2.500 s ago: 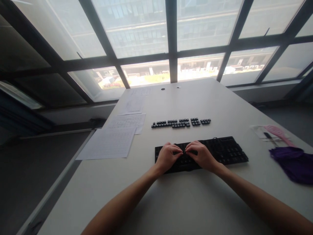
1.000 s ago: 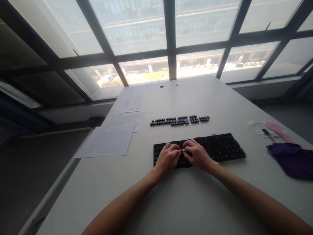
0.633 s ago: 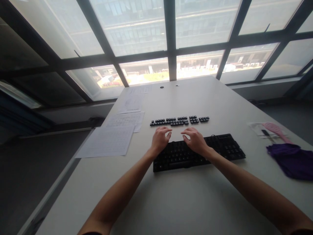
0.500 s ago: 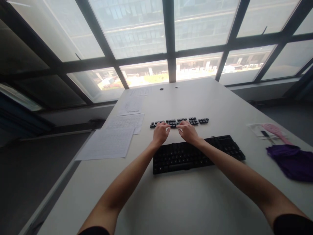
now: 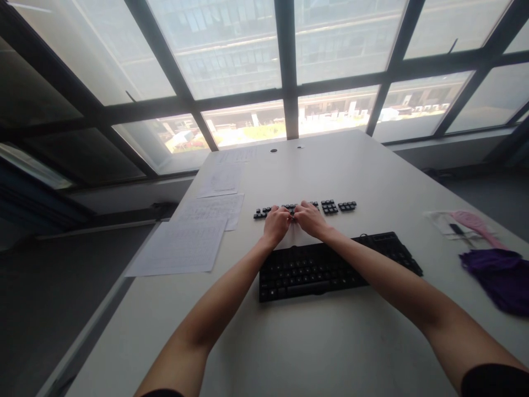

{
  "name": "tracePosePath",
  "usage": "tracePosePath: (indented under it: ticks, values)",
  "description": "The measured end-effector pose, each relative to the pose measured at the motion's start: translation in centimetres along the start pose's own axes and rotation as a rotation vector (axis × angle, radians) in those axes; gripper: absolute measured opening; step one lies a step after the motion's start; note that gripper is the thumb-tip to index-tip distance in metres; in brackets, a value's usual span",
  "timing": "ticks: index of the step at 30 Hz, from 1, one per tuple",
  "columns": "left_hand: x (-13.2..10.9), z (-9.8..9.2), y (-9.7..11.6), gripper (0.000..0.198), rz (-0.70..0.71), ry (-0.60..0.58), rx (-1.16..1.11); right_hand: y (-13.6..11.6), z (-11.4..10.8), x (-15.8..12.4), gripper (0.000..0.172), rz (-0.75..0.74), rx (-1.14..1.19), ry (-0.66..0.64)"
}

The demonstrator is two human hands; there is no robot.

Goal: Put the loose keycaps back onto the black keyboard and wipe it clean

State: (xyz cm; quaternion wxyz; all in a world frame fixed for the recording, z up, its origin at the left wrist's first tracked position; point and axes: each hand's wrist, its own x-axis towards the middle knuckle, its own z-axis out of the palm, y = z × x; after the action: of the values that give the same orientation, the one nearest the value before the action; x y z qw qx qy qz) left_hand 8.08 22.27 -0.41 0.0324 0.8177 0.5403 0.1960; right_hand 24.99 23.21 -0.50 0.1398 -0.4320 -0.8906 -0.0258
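Note:
Loose black keycaps (image 5: 329, 208) are laid out in rows on the white table (image 5: 306, 342). My left hand (image 5: 276, 223) and my right hand (image 5: 311, 219) meet at the near side of these rows. The fingers of both hands are closed in a pinch, with their tips almost touching. Small dark keycaps show between and just behind the fingertips; exactly how many are gripped is hidden. Below my wrists lies a black keyboard (image 5: 306, 275), partly covered by my right forearm. Keys are still seated across much of its near part.
Printed paper sheets (image 5: 177, 248) spread along the table's left side. At the right lie a purple cloth (image 5: 498, 278), a pink handled item (image 5: 475, 223), a dark-handled tool (image 5: 459, 230) and a white sheet or bag (image 5: 440, 223). Windows (image 5: 223, 49) rise behind the table.
My hands have come together, the left moving right and the right moving slightly left, so their fingertips now nearly meet. The view has shifted slightly; the keyboard stays on the table.

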Motion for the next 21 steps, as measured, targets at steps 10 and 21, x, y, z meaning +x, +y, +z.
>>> tracePosePath:
  ticks: [10, 21]
  values:
    - [-3.9, -2.8, 3.4, 0.002, -0.004, 0.061, -0.252, -0.1, -2.0, -5.7, 0.013, 0.06, 0.404, 0.273]
    - [-9.6, -2.1, 8.8, 0.008, 0.082, -0.067, -0.554, -2.5, -3.8, -16.5, 0.012, 0.164, 0.723, 0.327]
